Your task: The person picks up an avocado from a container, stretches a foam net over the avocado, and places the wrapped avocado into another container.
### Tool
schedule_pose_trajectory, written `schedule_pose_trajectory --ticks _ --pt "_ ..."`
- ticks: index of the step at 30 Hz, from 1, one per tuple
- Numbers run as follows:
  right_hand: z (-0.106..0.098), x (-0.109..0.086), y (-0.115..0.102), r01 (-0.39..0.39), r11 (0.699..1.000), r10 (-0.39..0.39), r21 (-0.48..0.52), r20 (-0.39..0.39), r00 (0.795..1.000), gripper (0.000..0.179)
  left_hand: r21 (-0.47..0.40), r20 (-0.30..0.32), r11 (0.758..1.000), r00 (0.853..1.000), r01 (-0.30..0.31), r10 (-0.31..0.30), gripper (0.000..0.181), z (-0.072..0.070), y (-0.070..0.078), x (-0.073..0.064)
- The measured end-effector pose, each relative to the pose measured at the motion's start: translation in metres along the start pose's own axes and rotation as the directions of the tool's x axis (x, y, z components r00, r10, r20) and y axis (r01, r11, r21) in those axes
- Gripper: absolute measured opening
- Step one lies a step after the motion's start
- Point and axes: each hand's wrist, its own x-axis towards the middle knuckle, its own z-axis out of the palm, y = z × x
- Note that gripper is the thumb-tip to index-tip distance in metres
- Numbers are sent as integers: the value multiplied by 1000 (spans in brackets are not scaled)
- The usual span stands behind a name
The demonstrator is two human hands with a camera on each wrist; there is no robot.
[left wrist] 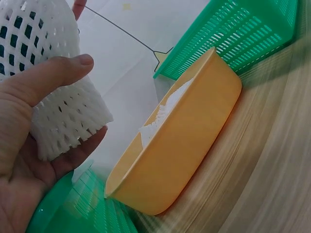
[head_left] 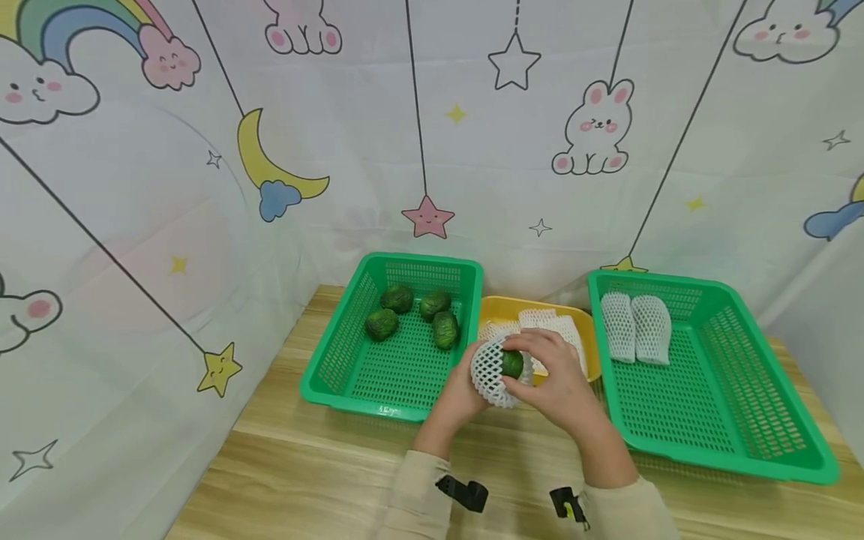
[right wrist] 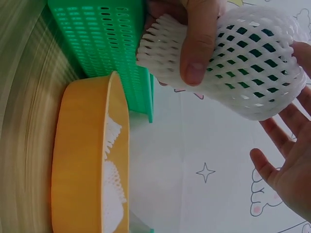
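My left hand [head_left: 466,390] holds a white foam net sleeve [left wrist: 73,109] with a dark green avocado [head_left: 512,364] inside it. Its thumb lies across the mesh, and the sleeve's loose end hangs past the palm in the left wrist view. Thumb and fingers of my right hand [head_left: 556,379] are curved about the avocado's bare end at the sleeve's mouth. The right wrist view has the other fingers of that hand spread beside the net. Both hands are in front of a yellow bin [head_left: 499,301] with more white foam sleeves [head_left: 559,326].
On the left, a green basket [head_left: 391,411] contains several avocados [head_left: 435,304]. A second green basket [head_left: 742,466], on the right, has two netted pieces [head_left: 634,330] at its far left. All stand on a wooden table [head_left: 283,465] before a printed curtain [head_left: 364,150].
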Motion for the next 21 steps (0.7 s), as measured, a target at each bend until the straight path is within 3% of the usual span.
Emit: schedule_pose_trajectory --ticks 5,11,14,16,18,21 --pt "-1 1 2 -109 992 109 66 5 994 40 -14 13 1000 1000 28 -27 77 1 3 0" --pt "0 1 7 -246 947 236 208 74 969 33 -24 14 998 998 56 -56 85 4 5 0" --pt "1 -2 11 -219 922 214 318 51 975 24 -46 4 995 996 88 -88 86 5 4 0" --pt "3 -4 14 -172 886 184 430 14 983 30 -64 -9 992 994 105 -106 83 6 3 0" --pt "5 -7 17 -141 828 171 543 -5 985 43 -84 -19 990 993 115 -117 82 6 3 0" --pt "10 -12 22 -195 757 202 624 60 978 71 -109 -14 986 991 130 -132 80 3 12 -2"
